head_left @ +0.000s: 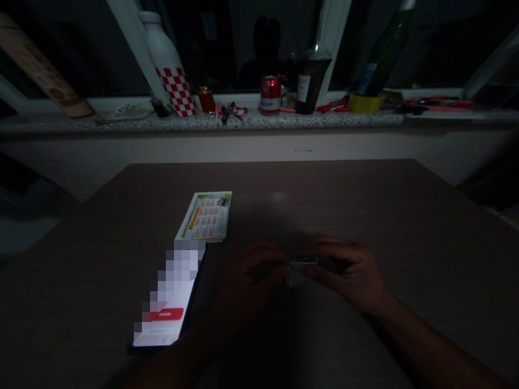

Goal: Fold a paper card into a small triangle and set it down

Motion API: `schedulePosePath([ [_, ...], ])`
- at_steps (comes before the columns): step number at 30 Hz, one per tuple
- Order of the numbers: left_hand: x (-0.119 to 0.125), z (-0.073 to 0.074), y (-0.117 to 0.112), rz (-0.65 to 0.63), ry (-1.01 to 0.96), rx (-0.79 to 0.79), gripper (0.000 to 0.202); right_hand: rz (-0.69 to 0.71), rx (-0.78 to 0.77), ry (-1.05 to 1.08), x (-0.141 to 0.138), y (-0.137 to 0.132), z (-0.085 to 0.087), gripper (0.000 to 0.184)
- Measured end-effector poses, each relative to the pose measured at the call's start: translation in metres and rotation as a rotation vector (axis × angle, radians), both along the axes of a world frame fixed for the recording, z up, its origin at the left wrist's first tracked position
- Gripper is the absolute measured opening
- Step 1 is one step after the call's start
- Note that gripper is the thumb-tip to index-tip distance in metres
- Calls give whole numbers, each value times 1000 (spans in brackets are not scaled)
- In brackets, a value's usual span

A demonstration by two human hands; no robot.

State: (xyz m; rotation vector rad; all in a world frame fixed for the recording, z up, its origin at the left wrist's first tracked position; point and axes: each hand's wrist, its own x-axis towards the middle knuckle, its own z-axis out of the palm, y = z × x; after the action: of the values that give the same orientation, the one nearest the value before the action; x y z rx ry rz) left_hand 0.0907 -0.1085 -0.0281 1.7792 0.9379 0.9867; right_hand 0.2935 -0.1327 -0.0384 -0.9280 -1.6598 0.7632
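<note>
I am pinching a small pale slip (pixel 295 276) in both grips, my left hand (pixel 247 275) and right hand (pixel 348 270) closing on it from either side. I am holding it low over the tabletop (pixel 365 194), midway along the near edge. As I judge it, the work is partway, with nothing set down. A lit phone (pixel 168 308) and a calendar card (pixel 206 216) are lying leftward. On the windowsill (pixel 121 123) beyond the far edge, a capped checked bottle (pixel 168 65), a red can (pixel 270 94), a dark bottle (pixel 310 81) and a green bottle (pixel 383 54) are standing; I cannot tell their contents.
</note>
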Motion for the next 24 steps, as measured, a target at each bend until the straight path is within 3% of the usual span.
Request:
schedulePosePath([
  [24, 1, 0, 0, -33, -70, -76, 3, -22, -41, 18, -2, -2, 0, 14],
])
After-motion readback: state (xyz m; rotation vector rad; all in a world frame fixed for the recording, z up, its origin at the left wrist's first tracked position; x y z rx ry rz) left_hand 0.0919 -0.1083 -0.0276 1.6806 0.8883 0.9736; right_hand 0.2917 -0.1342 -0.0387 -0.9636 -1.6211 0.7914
